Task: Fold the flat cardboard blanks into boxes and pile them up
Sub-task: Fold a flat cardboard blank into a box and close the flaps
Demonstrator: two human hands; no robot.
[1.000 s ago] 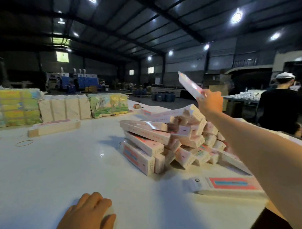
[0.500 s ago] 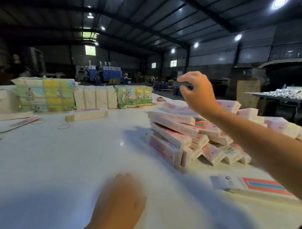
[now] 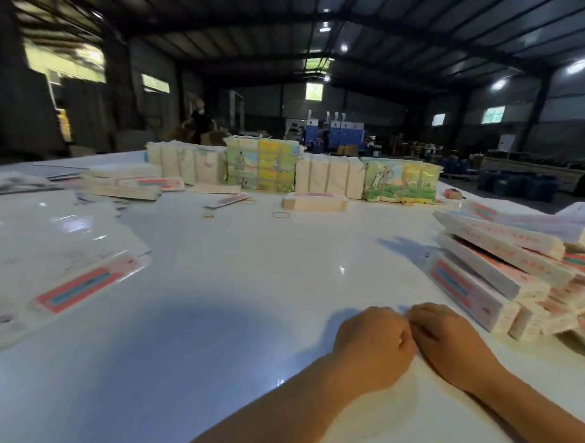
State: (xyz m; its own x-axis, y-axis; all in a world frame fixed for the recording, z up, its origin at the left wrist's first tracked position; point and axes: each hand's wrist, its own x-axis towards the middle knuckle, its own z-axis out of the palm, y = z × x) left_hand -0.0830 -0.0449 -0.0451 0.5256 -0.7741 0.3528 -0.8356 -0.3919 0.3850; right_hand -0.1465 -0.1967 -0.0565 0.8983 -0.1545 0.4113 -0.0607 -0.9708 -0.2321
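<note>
Both hands down together on the glossy white surface [image 3: 249, 286], left hand [image 3: 373, 343] and right hand [image 3: 452, 343] knuckle to knuckle, each grip curled and holding nothing, pile of folded pink-printed cardboard boxes [image 3: 501, 275] at right, flat pink-striped cardboard blank [image 3: 70, 289] near left.

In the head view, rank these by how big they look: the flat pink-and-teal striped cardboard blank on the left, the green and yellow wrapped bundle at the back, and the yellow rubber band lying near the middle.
1. Flat pink-and-teal striped cardboard blank, though nearness to the camera inflates it.
2. Green and yellow wrapped bundle.
3. Yellow rubber band, clearly smallest.
</note>
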